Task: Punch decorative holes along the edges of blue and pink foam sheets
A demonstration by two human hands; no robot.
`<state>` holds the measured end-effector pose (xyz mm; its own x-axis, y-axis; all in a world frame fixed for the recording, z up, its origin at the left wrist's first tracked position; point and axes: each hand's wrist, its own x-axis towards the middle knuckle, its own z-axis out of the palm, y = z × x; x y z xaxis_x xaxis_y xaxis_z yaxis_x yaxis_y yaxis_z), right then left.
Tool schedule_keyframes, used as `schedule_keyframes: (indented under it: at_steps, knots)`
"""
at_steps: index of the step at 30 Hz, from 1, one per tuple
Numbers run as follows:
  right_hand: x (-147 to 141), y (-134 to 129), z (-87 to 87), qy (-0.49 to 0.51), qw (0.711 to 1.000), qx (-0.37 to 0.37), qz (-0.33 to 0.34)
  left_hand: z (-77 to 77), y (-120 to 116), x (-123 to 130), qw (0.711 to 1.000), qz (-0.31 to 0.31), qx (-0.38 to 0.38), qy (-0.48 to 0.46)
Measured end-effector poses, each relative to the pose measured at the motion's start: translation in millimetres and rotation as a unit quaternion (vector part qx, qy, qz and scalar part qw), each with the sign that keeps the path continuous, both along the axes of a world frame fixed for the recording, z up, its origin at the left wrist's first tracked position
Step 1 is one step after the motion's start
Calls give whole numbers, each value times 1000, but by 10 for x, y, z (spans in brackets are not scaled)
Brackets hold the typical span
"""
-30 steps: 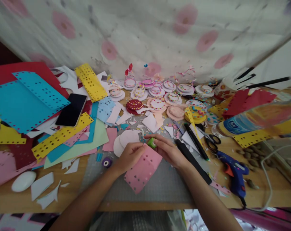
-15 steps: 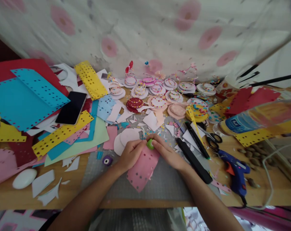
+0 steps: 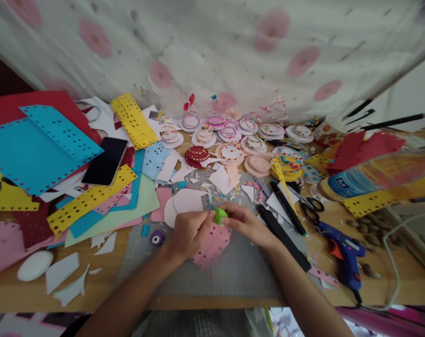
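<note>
A small green paper punch (image 3: 219, 216) sits between my hands over the grey cutting mat (image 3: 219, 283). My right hand (image 3: 245, 225) is closed, its thumb and fingers gripping the punch. My left hand (image 3: 194, 233) is closed at the punch's left side, on the edge of a pink paper (image 3: 212, 247) dotted with punched holes. The paper hangs below the punch, its upper edge hidden by my fingers. Just behind my left hand lie white paper circles (image 3: 187, 201). A purple punch (image 3: 157, 238) rests on the mat to the left.
Layered paper cakes (image 3: 229, 131) line the back. Coloured sheets (image 3: 40, 140) and a phone (image 3: 105, 160) lie left. To the right are a black cutter-like tool (image 3: 284, 238), scissors (image 3: 312, 206), a blue glue gun (image 3: 344, 255) and a bottle (image 3: 377, 173). Paper scraps litter the mat.
My left hand has turned over the pink paper, so less of the sheet shows. The green punch is more exposed between my fingers. The view has shifted slightly.
</note>
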<state>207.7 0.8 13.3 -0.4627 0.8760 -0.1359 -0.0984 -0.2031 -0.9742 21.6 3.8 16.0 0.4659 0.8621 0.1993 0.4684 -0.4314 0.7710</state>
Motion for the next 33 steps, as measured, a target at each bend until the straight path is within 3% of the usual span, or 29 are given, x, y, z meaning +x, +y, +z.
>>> schedule_keyframes:
  at_steps: [5,9,12,17,21,28,33]
  knots:
    - [-36,-1,-45,3,1000,23,10,-26,6,4,994,20,83,63]
    - [-9,8,-92,-1,1000,1,21,-26,36,-10,988,-3,126,90]
    - [22,1,-78,-13,998,-33,57,-24,74,-43,984,-53,138,102]
    - [28,-39,-6,-47,982,-73,170,-29,107,-91,972,-192,91,98]
    - [21,-56,24,-27,970,-111,217,-33,116,-105,969,-220,48,101]
    - [5,-74,5,70,964,-187,173,11,139,-115,979,-195,15,50]
    - [-10,-70,-3,80,965,-208,140,9,129,-115,978,-205,6,42]
